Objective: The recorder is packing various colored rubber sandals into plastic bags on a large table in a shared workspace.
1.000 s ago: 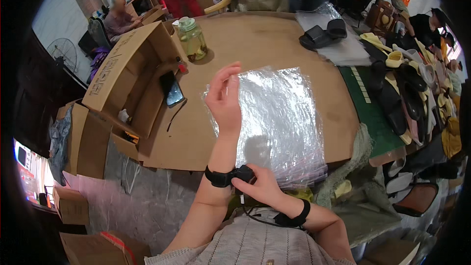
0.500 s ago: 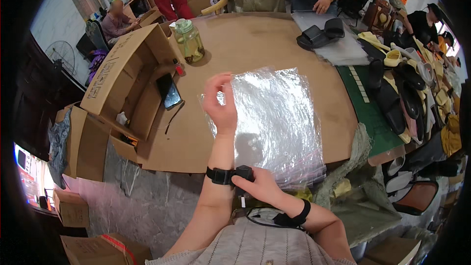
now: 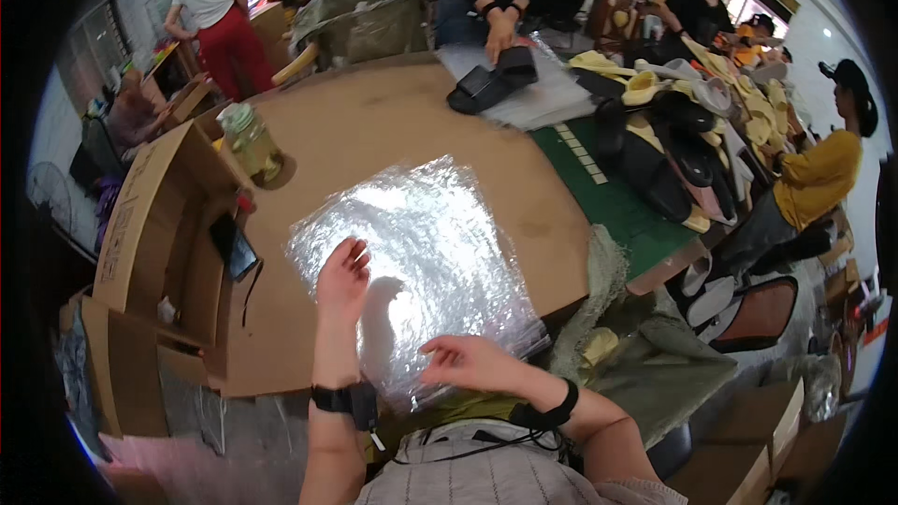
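A stack of clear, shiny plastic bags [image 3: 449, 243] lies on the brown cardboard table top in front of me. Above its left part is my left hand [image 3: 342, 282], with loosely bent fingers apart and nothing in them. A black strap with a small dark device [image 3: 357, 404] sits on my left wrist. My right hand [image 3: 472, 362] hovers over the near edge of the bags, empty, its fingers slightly bent and apart. Another black band [image 3: 559, 404] circles my right wrist.
At left are an open cardboard box [image 3: 154, 215], a phone [image 3: 232, 248] and a glass jar [image 3: 251, 145]. Black slides [image 3: 491, 79] lie near a co-worker's hands [image 3: 500, 30]. Piled sandals [image 3: 678, 145] cover a green mat [image 3: 599, 210] at right. Several people are around.
My right hand has let go of the device on my left wrist and moved to the bags' near edge. The view has turned right.
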Demonstrator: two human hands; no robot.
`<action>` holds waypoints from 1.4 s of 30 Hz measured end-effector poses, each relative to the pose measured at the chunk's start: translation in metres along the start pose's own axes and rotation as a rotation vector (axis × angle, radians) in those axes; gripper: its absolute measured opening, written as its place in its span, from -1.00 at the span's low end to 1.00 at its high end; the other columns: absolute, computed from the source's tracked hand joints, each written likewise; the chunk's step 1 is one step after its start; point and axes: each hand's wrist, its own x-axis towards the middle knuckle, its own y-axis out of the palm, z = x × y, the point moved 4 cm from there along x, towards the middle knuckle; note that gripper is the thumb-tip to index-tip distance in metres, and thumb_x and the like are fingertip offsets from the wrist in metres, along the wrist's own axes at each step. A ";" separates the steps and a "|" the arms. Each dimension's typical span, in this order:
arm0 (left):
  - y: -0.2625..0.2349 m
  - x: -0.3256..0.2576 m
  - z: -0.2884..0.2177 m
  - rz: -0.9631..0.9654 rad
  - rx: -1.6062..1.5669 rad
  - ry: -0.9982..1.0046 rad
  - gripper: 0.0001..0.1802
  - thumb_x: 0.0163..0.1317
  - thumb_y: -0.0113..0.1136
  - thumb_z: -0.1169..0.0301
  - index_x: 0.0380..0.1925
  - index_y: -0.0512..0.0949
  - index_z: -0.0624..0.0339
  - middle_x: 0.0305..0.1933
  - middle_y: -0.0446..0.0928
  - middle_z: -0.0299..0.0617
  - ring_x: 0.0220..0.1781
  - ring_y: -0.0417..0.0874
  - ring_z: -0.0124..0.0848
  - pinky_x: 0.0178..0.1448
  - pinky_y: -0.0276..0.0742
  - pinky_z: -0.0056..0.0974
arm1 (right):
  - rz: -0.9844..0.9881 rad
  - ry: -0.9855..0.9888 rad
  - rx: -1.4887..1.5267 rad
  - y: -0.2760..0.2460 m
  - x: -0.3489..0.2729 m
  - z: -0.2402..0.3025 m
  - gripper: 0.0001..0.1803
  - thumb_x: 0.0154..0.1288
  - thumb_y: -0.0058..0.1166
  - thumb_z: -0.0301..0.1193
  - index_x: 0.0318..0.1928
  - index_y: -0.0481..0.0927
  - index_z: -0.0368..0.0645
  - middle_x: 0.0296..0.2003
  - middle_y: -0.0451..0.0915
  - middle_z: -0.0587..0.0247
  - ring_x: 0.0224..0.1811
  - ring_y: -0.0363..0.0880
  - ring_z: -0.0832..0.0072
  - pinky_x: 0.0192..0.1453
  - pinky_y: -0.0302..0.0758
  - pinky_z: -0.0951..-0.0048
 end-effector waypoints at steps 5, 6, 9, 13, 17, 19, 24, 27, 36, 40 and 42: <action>-0.013 -0.013 -0.009 -0.112 0.201 0.168 -0.77 0.37 0.17 0.31 -0.05 0.58 0.15 -0.12 0.60 -0.30 -0.15 0.52 -0.47 -0.07 0.42 -0.39 | -0.531 -0.036 0.170 -0.104 -0.016 -0.034 -0.64 0.28 0.34 -0.34 0.01 0.63 -0.26 -0.34 0.61 0.37 -0.31 0.51 0.62 -0.21 0.51 0.53; -0.004 -0.014 -0.010 -0.137 0.331 0.231 -0.77 0.36 0.18 0.31 -0.07 0.59 0.17 -0.12 0.62 -0.29 -0.14 0.54 -0.48 -0.06 0.42 -0.38 | -0.639 -0.082 0.070 -0.123 -0.022 -0.039 -0.68 0.28 0.33 -0.38 -0.02 0.64 -0.27 -0.34 0.60 0.38 -0.30 0.51 0.64 -0.20 0.50 0.56; 0.007 -0.004 -0.007 -0.026 0.589 0.570 -0.79 0.34 0.20 0.37 -0.17 0.65 0.27 -0.16 0.67 -0.23 -0.09 0.61 -0.47 0.00 0.51 -0.33 | -0.834 -0.072 0.127 -0.169 -0.034 -0.061 -0.77 0.33 0.25 -0.39 -0.08 0.63 -0.25 -0.31 0.59 0.42 -0.29 0.49 0.69 -0.24 0.44 0.61; -0.007 0.000 0.004 -0.142 1.246 0.709 -0.83 0.27 0.24 0.40 -0.18 0.69 0.17 -0.13 0.66 -0.13 -0.09 0.65 -0.29 -0.05 0.58 -0.24 | -0.967 -0.085 0.587 -0.235 -0.032 -0.083 -0.76 0.33 0.23 -0.39 -0.03 0.60 -0.18 -0.35 0.54 0.47 -0.35 0.47 0.68 -0.33 0.39 0.61; -0.022 -0.003 0.022 0.094 1.475 0.900 -0.84 0.17 0.26 0.43 -0.24 0.68 0.17 -0.01 0.60 -0.11 0.10 0.52 -0.11 0.23 0.42 -0.08 | -1.410 -0.163 0.803 -0.332 -0.043 -0.143 -0.65 0.33 0.18 -0.42 0.10 0.52 -0.16 -0.31 0.51 0.43 -0.35 0.46 0.65 -0.34 0.40 0.58; -0.020 -0.009 0.025 0.092 1.472 0.932 -0.85 0.16 0.26 0.45 -0.25 0.68 0.17 0.00 0.60 -0.12 0.11 0.50 -0.09 0.27 0.37 -0.06 | -1.533 -0.135 0.660 -0.383 -0.053 -0.168 -0.55 0.30 0.19 -0.43 0.18 0.45 -0.17 -0.25 0.52 0.36 -0.33 0.47 0.60 -0.35 0.44 0.55; -0.016 -0.017 0.025 0.090 1.461 0.955 -0.85 0.15 0.23 0.46 -0.26 0.68 0.15 0.00 0.60 -0.12 0.13 0.48 -0.09 0.29 0.35 -0.04 | -1.511 -0.017 0.536 -0.443 -0.053 -0.175 -0.09 0.17 0.28 -0.46 0.49 0.12 -0.22 0.00 0.50 0.23 -0.22 0.53 0.53 -0.33 0.56 0.45; -0.015 -0.021 0.023 0.070 1.501 0.955 -0.85 0.15 0.23 0.46 -0.27 0.68 0.14 0.00 0.61 -0.13 0.13 0.48 -0.08 0.27 0.37 -0.04 | -1.373 -0.037 0.456 -0.451 -0.037 -0.173 0.03 0.15 0.29 -0.47 0.55 -0.04 -0.22 0.06 0.51 0.19 -0.21 0.55 0.51 -0.34 0.57 0.45; -0.018 -0.015 0.025 0.079 1.504 0.990 -0.85 0.13 0.24 0.46 -0.28 0.68 0.11 -0.01 0.61 -0.15 0.11 0.49 -0.08 0.23 0.40 -0.06 | -1.459 0.079 -0.052 -0.437 -0.020 -0.164 -0.50 0.03 0.46 -0.37 -0.07 0.58 -0.42 -0.39 0.58 0.26 -0.37 0.52 0.50 -0.26 0.48 0.35; -0.018 -0.021 0.022 0.047 1.498 0.983 -0.85 0.13 0.24 0.45 -0.28 0.68 0.11 -0.01 0.61 -0.16 0.09 0.49 -0.08 0.22 0.41 -0.06 | -1.200 -0.128 0.216 -0.371 -0.001 -0.111 -0.70 0.10 0.43 -0.37 -0.32 0.56 -0.24 -0.49 0.52 0.37 -0.48 0.46 0.58 -0.41 0.39 0.45; -0.015 -0.020 0.022 0.057 1.493 0.993 -0.85 0.13 0.24 0.44 -0.28 0.68 0.12 -0.01 0.61 -0.16 0.08 0.49 -0.08 0.22 0.41 -0.06 | -1.157 -0.076 0.237 -0.346 -0.003 -0.098 -0.71 0.12 0.42 -0.36 -0.36 0.53 -0.20 -0.53 0.45 0.44 -0.54 0.39 0.64 -0.48 0.32 0.50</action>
